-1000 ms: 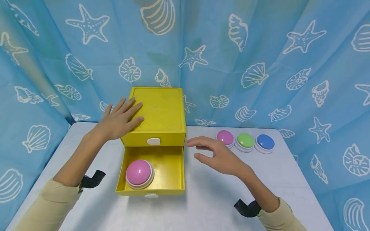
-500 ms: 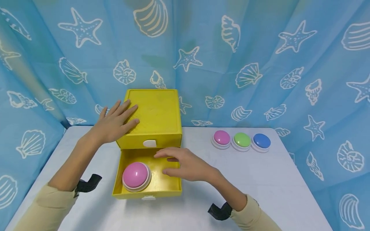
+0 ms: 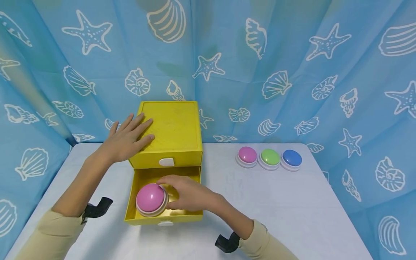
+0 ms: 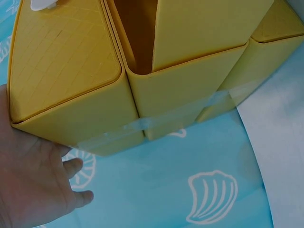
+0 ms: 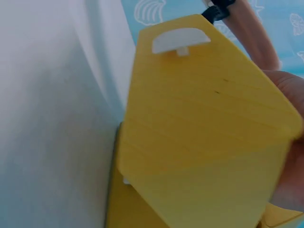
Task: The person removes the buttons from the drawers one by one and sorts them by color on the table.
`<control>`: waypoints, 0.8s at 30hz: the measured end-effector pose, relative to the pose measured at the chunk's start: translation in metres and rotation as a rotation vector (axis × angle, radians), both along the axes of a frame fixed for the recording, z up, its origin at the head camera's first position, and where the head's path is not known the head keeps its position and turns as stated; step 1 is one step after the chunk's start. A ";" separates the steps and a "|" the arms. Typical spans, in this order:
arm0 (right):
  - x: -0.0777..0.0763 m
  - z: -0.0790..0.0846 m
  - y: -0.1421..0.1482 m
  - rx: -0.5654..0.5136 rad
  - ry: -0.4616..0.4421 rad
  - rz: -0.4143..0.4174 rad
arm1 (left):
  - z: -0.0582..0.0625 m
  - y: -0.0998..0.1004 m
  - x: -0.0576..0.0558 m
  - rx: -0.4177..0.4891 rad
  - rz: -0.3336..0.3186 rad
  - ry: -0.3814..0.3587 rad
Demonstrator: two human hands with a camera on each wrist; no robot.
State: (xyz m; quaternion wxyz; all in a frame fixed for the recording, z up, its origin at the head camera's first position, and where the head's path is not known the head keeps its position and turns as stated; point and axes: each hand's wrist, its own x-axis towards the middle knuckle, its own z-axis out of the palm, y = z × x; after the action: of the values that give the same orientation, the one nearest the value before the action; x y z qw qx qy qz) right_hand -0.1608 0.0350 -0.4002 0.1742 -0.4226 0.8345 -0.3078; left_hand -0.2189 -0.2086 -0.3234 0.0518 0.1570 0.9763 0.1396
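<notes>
A yellow drawer cabinet point(image 3: 172, 130) stands at the back of the table, and its open drawer point(image 3: 191, 211) juts toward me. My left hand point(image 3: 121, 142) rests with spread fingers on the cabinet's top left edge. Inside the drawer, at its left, sits a large push button point(image 3: 150, 198) with a pink dome and white base. My right hand point(image 3: 186, 193) reaches into the drawer from the right, thumb and fingers apart at the button's right side; whether they touch it I cannot tell. In the right wrist view the drawer front point(image 5: 204, 99) hides most of that hand.
Three smaller push buttons stand in a row at the right: pink point(image 3: 247, 155), green point(image 3: 269, 157) and blue point(image 3: 291, 159). A white cloth covers the table point(image 3: 260, 202). Behind hangs a blue curtain point(image 3: 227, 32) with shell and starfish prints.
My right hand has moved left from beside the cabinet, over the drawer and in to the pink button. My left hand stays on the cabinet. The head view has shifted slightly.
</notes>
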 end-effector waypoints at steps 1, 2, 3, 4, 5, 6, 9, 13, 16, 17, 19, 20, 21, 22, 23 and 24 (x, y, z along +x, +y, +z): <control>0.000 -0.001 -0.002 0.011 0.012 0.006 | 0.000 0.000 0.000 0.000 -0.002 -0.002; 0.001 -0.002 -0.003 0.018 0.016 0.011 | 0.000 0.001 0.000 -0.003 -0.002 -0.005; 0.001 -0.003 -0.005 0.022 0.015 0.018 | 0.000 0.001 0.000 -0.004 -0.003 -0.007; 0.001 -0.004 -0.006 0.026 0.013 0.025 | 0.000 0.001 -0.001 -0.005 -0.005 -0.009; 0.001 -0.006 -0.008 0.028 0.009 0.033 | 0.000 0.001 -0.001 -0.006 -0.005 -0.010; 0.001 -0.006 -0.009 0.030 0.004 0.040 | -0.001 0.001 -0.001 -0.005 -0.005 -0.012; 0.001 -0.009 -0.013 0.031 -0.007 0.057 | -0.001 0.000 -0.001 -0.003 -0.006 -0.017; 0.000 -0.012 -0.019 0.042 -0.026 0.056 | 0.000 -0.001 0.000 0.003 -0.007 -0.020; -0.001 -0.013 -0.024 0.067 -0.027 0.048 | 0.000 -0.001 0.000 0.002 -0.006 -0.019; -0.002 -0.013 -0.026 0.076 -0.029 0.044 | 0.000 -0.001 0.000 0.002 -0.004 -0.018; -0.003 -0.014 -0.029 0.095 -0.040 0.038 | 0.000 0.000 0.001 0.002 0.000 -0.018; -0.003 -0.014 -0.031 0.103 -0.046 0.037 | 0.000 0.000 0.001 0.001 0.002 -0.017; -0.004 -0.013 -0.032 0.108 -0.052 0.035 | 0.000 0.000 0.001 0.002 0.003 -0.017; -0.004 -0.013 -0.033 0.104 -0.062 0.035 | 0.000 0.001 0.001 0.003 0.003 -0.015; -0.005 -0.013 -0.033 0.100 -0.065 0.035 | 0.001 0.001 0.001 0.006 0.002 -0.016; -0.006 -0.013 -0.033 0.093 -0.066 0.037 | 0.001 0.001 0.001 0.009 0.001 -0.017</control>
State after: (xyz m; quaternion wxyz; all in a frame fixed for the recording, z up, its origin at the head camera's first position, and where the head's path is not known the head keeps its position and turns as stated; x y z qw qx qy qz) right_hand -0.1666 0.0016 -0.4127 0.2269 -0.4191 0.8337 -0.2790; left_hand -0.2180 -0.2072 -0.3227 0.0591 0.1555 0.9753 0.1452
